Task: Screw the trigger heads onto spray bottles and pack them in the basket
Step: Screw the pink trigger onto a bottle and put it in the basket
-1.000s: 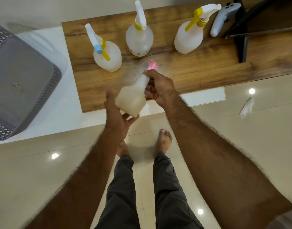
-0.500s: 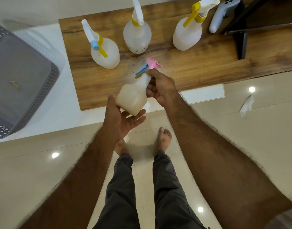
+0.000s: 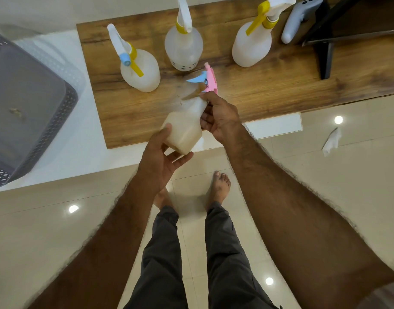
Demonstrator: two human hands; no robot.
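Left grip (image 3: 160, 159), right grip (image 3: 220, 119) clasp bottle (image 3: 185, 128); wooden board (image 3: 269, 85) on white counter (image 3: 80, 152), tiled floor (image 3: 325, 186).

Nothing legible anywhere: no text, label, brand, number or sign to be read on the held spray bottle (image 3: 185, 128), its pink trigger head (image 3: 211, 82), the three standing spray bottles (image 3: 183, 44), the grey basket (image 3: 65, 108), the white controller (image 3: 295, 21) or the wooden desk (image 3: 269, 90).

Left hand (image 3: 160, 157) cupped upward, right hand (image 3: 221, 118) fingers (image 3: 206, 118) apparently curled.
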